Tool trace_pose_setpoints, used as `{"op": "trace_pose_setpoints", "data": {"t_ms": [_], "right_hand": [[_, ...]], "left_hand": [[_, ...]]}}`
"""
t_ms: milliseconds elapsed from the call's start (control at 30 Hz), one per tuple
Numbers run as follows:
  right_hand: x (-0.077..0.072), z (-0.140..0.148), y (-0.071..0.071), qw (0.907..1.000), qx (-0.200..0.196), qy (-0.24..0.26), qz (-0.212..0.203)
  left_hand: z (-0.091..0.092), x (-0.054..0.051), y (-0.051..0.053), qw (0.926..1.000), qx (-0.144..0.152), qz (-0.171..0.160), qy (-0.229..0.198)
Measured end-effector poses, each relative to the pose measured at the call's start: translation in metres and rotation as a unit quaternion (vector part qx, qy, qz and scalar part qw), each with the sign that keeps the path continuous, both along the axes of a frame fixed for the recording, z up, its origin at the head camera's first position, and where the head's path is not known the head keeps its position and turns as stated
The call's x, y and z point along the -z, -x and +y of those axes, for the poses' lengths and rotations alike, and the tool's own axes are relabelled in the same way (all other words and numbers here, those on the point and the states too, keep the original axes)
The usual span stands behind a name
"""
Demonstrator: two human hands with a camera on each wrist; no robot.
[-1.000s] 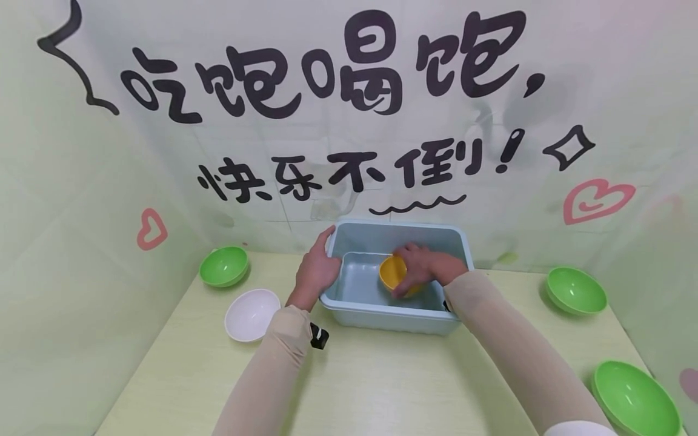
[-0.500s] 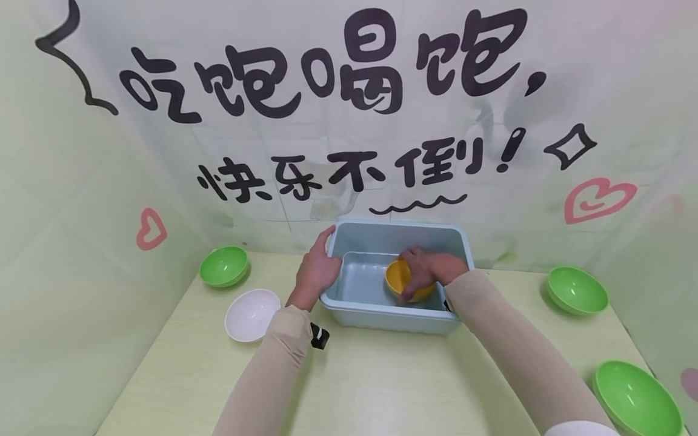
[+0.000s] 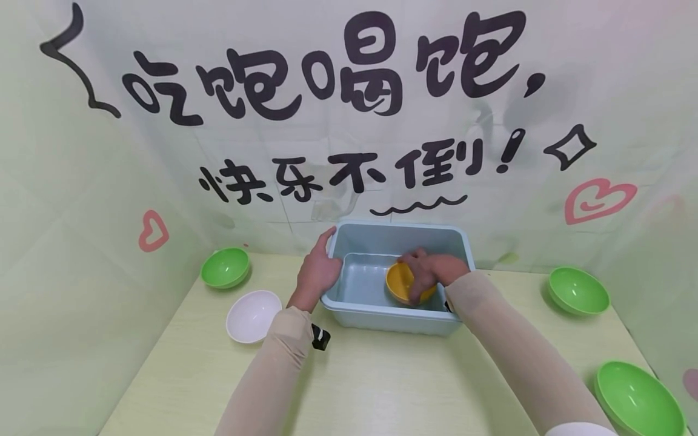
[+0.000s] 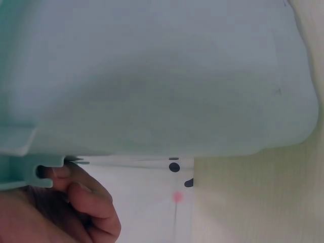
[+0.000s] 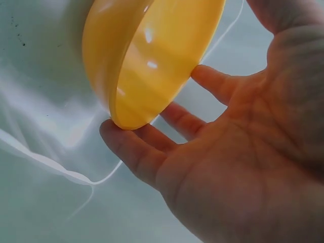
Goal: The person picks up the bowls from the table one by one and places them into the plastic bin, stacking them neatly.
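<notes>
A light blue plastic tub (image 3: 395,319) stands at the back middle of the table. My left hand (image 3: 319,270) grips its left rim, and in the left wrist view curled fingers (image 4: 93,200) show under the rim. A yellow bowl (image 3: 399,281) lies on the tub's floor, right of its middle. Over that bowl reaches my right hand (image 3: 425,272). In the right wrist view my right hand (image 5: 223,136) has spread, fairly straight fingers, with fingertips touching the rim of the yellow bowl (image 5: 147,66). The thumb's tip is cut off there.
A white bowl (image 3: 253,316) and a green bowl (image 3: 225,267) stand left of the tub. On the right are another green bowl (image 3: 578,290) and a larger green one (image 3: 639,396) near the front. A printed cloth wall (image 3: 305,139) rises behind.
The yellow bowl has shifted slightly right inside the tub and settled lower. My right hand has moved right with it, its thumb sliding toward the bowl's right side. My left hand stays put.
</notes>
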State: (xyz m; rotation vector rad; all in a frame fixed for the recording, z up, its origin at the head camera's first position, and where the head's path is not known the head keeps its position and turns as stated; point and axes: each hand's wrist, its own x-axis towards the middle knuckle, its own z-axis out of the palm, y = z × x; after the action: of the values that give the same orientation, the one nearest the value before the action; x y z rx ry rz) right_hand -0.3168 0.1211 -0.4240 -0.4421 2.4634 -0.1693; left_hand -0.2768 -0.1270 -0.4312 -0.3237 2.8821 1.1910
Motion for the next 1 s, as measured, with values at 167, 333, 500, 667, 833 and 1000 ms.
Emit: {"op": "trace_pose_setpoints", "data": {"t_ms": [167,333,500,667,833,1000], "right_hand": [[-0.0022,0.0001,0.0001,1.0,0.001,-0.002,0.0],[-0.0032,-0.0003,0.0008,0.9998,0.011,0.011,0.013],[-0.0024,-0.0002,0.0007,0.9995,0.02,0.018,0.018],[-0.0021,-0.0011,0.002,0.9988,0.02,0.021,0.039],[-0.0005,-0.0007,0.003,0.9984,0.022,0.029,0.043],[0.0006,-0.0002,0.0031,0.9989,0.026,0.026,0.031]], "left_hand": [[-0.0002,-0.0006,0.0001,1.0,0.001,-0.002,-0.003],[0.0,-0.0019,0.0002,1.0,-0.001,-0.006,-0.006],[0.0005,-0.0011,-0.0009,0.9999,-0.003,-0.012,-0.008],[0.0001,-0.0004,-0.0003,0.9999,-0.002,-0.008,-0.007],[0.0003,-0.0013,0.0009,0.9999,0.001,-0.005,-0.009],[0.0003,-0.0008,0.0012,0.9999,0.002,-0.007,-0.007]]}}
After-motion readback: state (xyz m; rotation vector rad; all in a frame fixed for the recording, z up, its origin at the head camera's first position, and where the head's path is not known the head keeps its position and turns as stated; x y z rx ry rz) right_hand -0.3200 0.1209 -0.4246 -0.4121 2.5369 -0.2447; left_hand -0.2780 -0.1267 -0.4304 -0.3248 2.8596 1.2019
